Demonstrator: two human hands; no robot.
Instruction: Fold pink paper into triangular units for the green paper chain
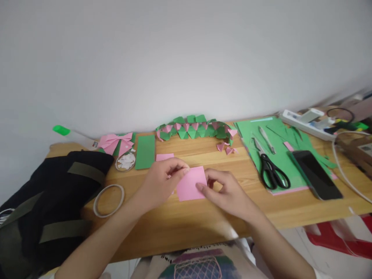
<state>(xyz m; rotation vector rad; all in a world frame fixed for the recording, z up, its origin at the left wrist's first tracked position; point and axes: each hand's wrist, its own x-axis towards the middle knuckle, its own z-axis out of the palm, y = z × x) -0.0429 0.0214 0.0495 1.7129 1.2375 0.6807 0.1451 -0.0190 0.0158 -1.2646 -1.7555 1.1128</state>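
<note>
A square of pink paper (190, 186) is held above the wooden table between my two hands. My left hand (167, 180) pinches its upper left corner between thumb and fingers. On the right edge, my right hand (222, 190) grips the paper with the thumb on top and the fingers behind. Behind my left hand, another pink paper piece (164, 157) lies partly hidden on the table. A stack of green paper (145, 152) is just beyond it. Farther back, a folded green and pink paper chain (192, 130) curves along the wall, with loose pink folded pieces (226, 148) near its right end.
Black-handled scissors (270, 170), a pen-like cutter (266, 139) and a phone (316, 174) rest on green sheets (250, 131) at right. A power strip (308, 124) stands behind. Leftward are a tape roll (108, 216), a pink bow (114, 144) and a dark bag (58, 201).
</note>
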